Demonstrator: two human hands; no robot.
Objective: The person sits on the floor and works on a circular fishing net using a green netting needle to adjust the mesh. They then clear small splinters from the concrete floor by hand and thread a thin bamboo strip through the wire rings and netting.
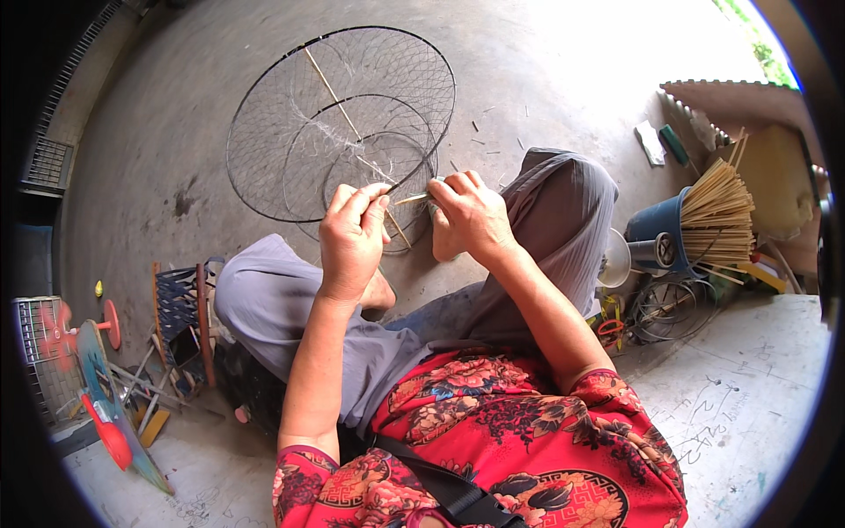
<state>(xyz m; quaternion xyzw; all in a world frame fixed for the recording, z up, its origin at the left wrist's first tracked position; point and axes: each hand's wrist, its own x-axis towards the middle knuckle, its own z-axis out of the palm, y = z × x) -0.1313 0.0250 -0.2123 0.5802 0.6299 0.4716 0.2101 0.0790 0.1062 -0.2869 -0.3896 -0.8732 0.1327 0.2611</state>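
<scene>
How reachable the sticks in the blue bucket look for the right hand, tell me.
Probably yes, with a sideways reach: the sticks poke uncovered from the bucket. The right knee lies between, and the right hand seems to pinch a short stick.

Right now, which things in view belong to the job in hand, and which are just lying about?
Belong:
- hooped net, by the left hand
- pale stick, in the right hand
- bundled sticks in the blue bucket, probably: they look similar

Seemingly lying about:
- white item and green item on the floor
- dark-strapped frame at left
- red oval thing, lower left
</scene>
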